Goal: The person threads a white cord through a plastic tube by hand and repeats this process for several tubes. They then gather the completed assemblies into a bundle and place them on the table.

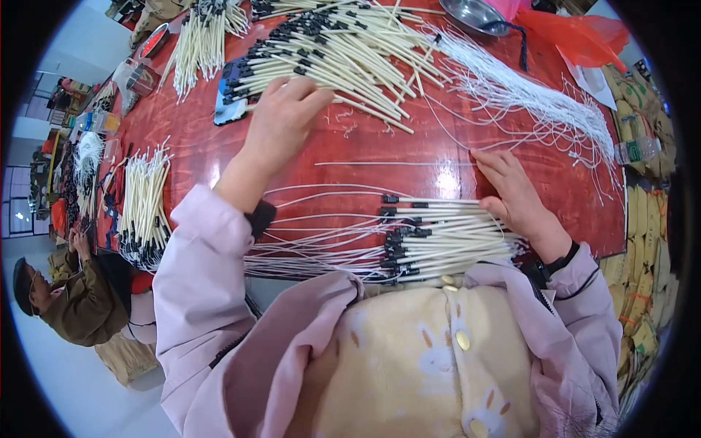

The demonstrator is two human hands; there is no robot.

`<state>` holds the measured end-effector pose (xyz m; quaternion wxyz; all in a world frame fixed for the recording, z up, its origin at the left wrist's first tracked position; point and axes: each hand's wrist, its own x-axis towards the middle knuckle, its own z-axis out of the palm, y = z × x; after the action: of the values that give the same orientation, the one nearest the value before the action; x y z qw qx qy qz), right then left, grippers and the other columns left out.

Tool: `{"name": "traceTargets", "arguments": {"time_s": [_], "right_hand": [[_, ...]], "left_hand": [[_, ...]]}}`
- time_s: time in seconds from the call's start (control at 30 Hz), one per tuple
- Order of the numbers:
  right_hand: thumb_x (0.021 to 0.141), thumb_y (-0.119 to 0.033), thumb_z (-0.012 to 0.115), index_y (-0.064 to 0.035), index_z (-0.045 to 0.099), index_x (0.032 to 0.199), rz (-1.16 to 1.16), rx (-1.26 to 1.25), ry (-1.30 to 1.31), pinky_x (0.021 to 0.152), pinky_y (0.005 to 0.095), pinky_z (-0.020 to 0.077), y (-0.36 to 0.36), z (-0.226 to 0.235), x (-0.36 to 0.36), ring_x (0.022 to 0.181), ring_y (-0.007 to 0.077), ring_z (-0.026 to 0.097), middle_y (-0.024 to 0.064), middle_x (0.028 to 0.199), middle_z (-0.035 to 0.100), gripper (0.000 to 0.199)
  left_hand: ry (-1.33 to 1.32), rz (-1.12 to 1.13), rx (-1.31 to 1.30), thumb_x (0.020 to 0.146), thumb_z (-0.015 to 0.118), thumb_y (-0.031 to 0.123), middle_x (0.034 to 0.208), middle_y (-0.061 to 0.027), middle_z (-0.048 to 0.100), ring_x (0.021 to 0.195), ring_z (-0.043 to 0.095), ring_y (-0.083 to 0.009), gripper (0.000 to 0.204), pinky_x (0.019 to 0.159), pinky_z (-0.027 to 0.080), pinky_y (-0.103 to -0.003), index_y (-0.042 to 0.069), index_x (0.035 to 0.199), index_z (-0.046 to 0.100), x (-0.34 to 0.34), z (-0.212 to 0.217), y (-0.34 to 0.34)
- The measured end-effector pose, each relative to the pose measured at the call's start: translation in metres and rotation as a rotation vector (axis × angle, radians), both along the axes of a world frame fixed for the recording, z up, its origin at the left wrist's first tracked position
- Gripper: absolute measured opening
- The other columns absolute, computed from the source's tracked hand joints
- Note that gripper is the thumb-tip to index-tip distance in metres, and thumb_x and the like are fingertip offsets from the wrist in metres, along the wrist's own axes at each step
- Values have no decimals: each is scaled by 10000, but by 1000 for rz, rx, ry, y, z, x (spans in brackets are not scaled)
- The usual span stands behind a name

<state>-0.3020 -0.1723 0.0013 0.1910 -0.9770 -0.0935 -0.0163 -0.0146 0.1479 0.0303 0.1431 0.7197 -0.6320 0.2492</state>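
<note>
At eleven o'clock, the left hand (288, 109) curls over the near edge of the pile of black-tipped sticks (343, 62) at twelve; its fingertips are hidden, so whether they pinch one cannot be told. The sticks should prove light, stiff and apt to roll, best taken mid-shaft. Just above centre lies a white cord (380, 163), limp by its look, easiest gripped near an end. Towards four sits a corded bundle of sticks (445, 233). At three, the right hand (518, 193) has loosely spread fingers beside the cord's right end. Nearer the rim, a bottle (637, 151) bears a green label, too small to read.
</note>
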Motion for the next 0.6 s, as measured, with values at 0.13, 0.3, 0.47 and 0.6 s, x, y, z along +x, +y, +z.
{"name": "traceTargets", "arguments": {"time_s": [0.13, 0.3, 0.47, 0.6], "right_hand": [[960, -624, 504, 115, 545, 1331, 3, -13, -25, 1101, 486, 383, 0, 0, 3, 1255, 409, 484, 209, 1487, 505, 827], [956, -606, 519, 110, 547, 1333, -1, -9, -33, 1098, 470, 387, 2, 1, 3, 1249, 395, 488, 201, 1480, 513, 810], [946, -605, 534, 109, 547, 1336, -10, -28, -20, 1102, 461, 386, 5, 3, 2, 1251, 385, 487, 193, 1482, 513, 814], [941, -607, 543, 110, 548, 1337, -19, -37, -9, 1105, 461, 384, 8, 5, 2, 1258, 382, 483, 192, 1484, 509, 819]], "left_hand": [[499, 191, -54, 839, 716, 25, 898, -128, 629, 842, 650, -311, 179, 725, 517, -416, 52, 1015, 732, -40, -9, 46], [692, 362, 1, 868, 732, 47, 898, -140, 653, 811, 666, -332, 154, 726, 526, -414, 32, 1018, 762, -62, -30, 80], [669, 381, 23, 865, 731, 44, 910, -130, 664, 826, 671, -327, 164, 735, 535, -405, 36, 1026, 764, -63, -39, 81], [643, 379, 26, 866, 730, 46, 915, -126, 669, 836, 673, -326, 166, 743, 539, -404, 41, 1028, 765, -65, -38, 76]]}}
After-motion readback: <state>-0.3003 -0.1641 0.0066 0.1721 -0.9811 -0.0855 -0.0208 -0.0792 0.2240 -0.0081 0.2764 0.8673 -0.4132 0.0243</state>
